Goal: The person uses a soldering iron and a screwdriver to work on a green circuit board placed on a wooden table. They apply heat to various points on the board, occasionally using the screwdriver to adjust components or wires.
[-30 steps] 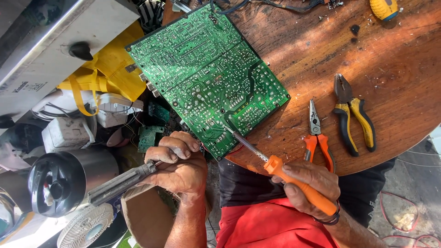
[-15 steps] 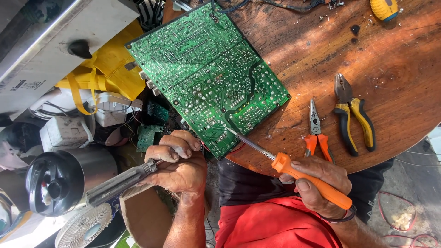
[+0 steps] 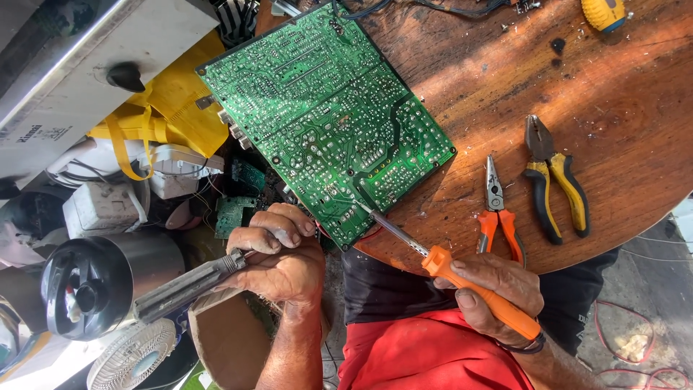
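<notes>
Both hands gripping tools at the near edge of the green circuit board.

My right hand [image 3: 498,292] is wrapped around the orange handle of a soldering iron [image 3: 462,278]; its long axis runs from lower right up to upper left, tip resting on the circuit board [image 3: 325,123] at its near edge. My left hand [image 3: 281,256] is curled shut around a dark metal tool [image 3: 184,285] whose axis runs from the fist down-left, away from the board; its working end is buried under the fingers [image 3: 278,224], so I can't tell what it is. The board lies flat, solder side up, half on the round wooden worktop [image 3: 613,79], half overhanging clutter. Orange needle-nose pliers [image 3: 497,209] and yellow-black pliers [image 3: 552,177] lie just right, jaws pointing away from me. A yellow tool [image 3: 605,13] is cut off at the top edge.
</notes>
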